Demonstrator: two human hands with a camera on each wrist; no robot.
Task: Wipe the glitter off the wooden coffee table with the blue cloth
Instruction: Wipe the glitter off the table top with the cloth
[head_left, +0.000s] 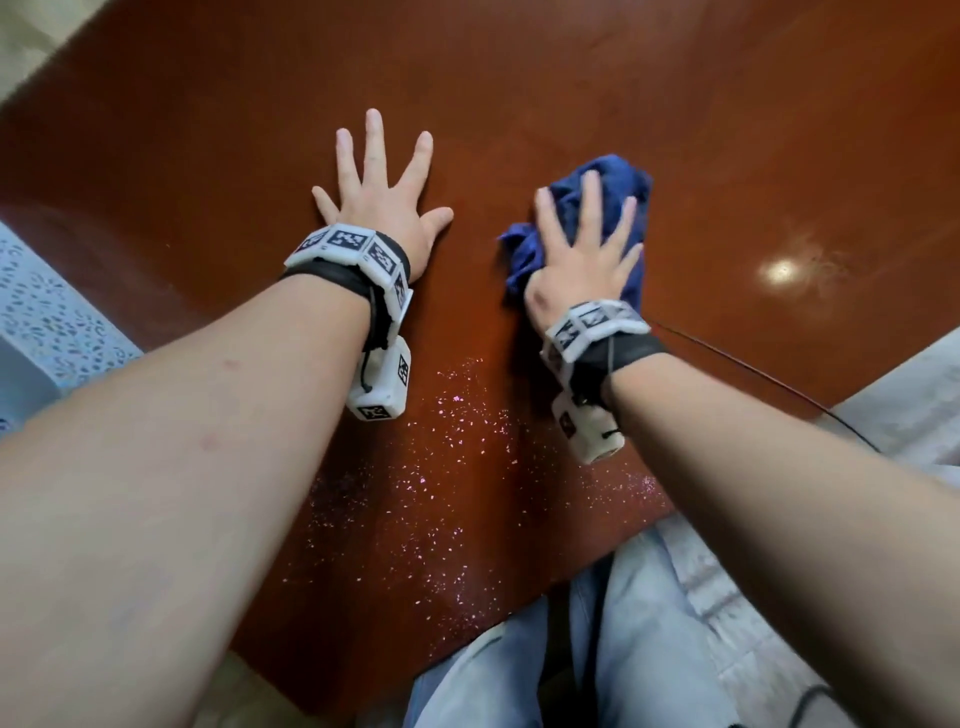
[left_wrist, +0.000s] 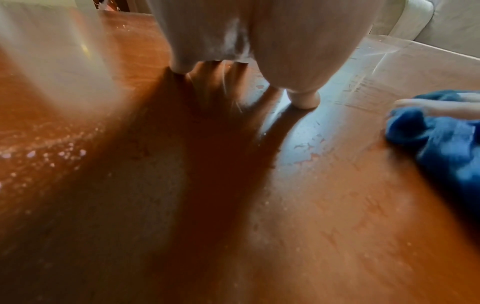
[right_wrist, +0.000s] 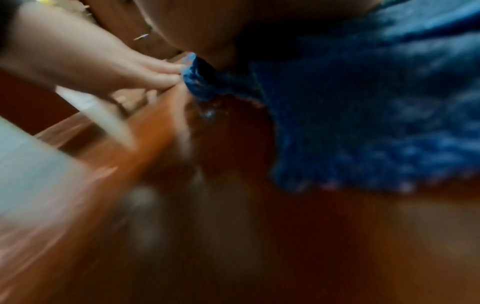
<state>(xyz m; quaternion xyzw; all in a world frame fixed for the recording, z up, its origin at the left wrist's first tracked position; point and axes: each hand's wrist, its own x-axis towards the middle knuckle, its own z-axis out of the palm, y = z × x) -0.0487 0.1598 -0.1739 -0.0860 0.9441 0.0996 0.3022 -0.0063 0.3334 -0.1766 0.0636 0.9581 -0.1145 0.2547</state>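
Seeing pale blue jeans (head_left: 649, 649) down at the bottom. Spotting a thin black cord (head_left: 753, 371) running off to the right. Noticing a white thing with little blue marks (head_left: 47, 322) at the far left. Glimpsing a cream sofa (left_wrist: 441, 20) at the back.

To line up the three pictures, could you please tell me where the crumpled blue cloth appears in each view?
Head view: the crumpled blue cloth lies right of centre, under the spread right hand.
Left wrist view: the cloth is at the right edge.
Right wrist view: the cloth fills the upper right.
Shared landmark: the flat left hand on the reddish wooden coffee table, left of the cloth.
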